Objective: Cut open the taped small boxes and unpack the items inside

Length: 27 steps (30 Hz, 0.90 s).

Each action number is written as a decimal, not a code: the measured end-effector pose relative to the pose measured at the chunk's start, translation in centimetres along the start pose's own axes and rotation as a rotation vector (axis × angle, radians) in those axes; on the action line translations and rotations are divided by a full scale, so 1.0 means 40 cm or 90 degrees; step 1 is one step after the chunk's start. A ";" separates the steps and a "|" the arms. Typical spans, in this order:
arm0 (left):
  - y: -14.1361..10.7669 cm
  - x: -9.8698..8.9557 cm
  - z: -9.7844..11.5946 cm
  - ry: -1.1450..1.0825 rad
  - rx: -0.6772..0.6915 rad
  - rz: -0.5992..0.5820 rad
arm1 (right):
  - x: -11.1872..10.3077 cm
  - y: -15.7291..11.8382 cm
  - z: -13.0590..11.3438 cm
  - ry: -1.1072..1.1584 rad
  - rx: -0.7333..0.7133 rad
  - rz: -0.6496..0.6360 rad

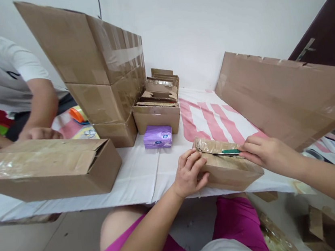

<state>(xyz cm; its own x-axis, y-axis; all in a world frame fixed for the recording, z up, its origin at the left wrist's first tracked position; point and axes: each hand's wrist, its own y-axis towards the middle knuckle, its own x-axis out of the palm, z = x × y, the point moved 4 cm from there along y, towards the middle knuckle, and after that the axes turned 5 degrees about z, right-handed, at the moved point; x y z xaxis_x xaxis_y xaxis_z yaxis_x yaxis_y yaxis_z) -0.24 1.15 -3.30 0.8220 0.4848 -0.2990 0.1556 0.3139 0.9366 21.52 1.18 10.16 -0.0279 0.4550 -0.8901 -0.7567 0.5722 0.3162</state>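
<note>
A small cardboard box (231, 178) lies near the table's front edge, with a flap lifted along its taped top. My left hand (191, 171) grips its left end, fingers bent over the upper edge and the thumb against the near side. My right hand (258, 153) is closed on a green utility knife (230, 152). The knife lies along the gap under the raised taped flap (211, 144), pointing left. How far its blade reaches into the box is hidden.
Stacked taped cartons (81, 46) stand at the left. Behind a purple tissue pack (158, 137) sits an open box of cardboard pieces (157, 116). A co-worker's hand (42, 133) rests on a long box (37, 161). A large cardboard sheet (286, 94) leans right.
</note>
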 end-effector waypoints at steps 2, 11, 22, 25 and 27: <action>-0.001 -0.002 0.002 0.000 0.004 -0.004 | -0.012 -0.008 0.005 0.004 0.005 -0.012; -0.001 0.001 -0.001 0.000 -0.010 0.004 | -0.039 -0.031 0.014 -0.022 0.003 0.009; -0.001 0.003 -0.002 -0.012 -0.010 0.003 | -0.019 -0.037 0.004 0.064 0.035 0.130; 0.000 0.004 -0.002 -0.011 -0.014 0.004 | 0.008 -0.027 -0.009 0.114 0.046 0.146; -0.002 0.004 -0.003 -0.007 -0.014 0.004 | 0.022 -0.021 -0.010 0.113 0.046 0.138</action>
<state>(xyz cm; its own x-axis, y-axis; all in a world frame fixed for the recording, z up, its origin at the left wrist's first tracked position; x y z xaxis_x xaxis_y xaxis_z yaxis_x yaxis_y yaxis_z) -0.18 1.32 -3.43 0.8292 0.4775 -0.2904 0.1380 0.3285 0.9344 21.87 0.82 8.97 -0.3032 0.4491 -0.8404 -0.6720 0.5245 0.5228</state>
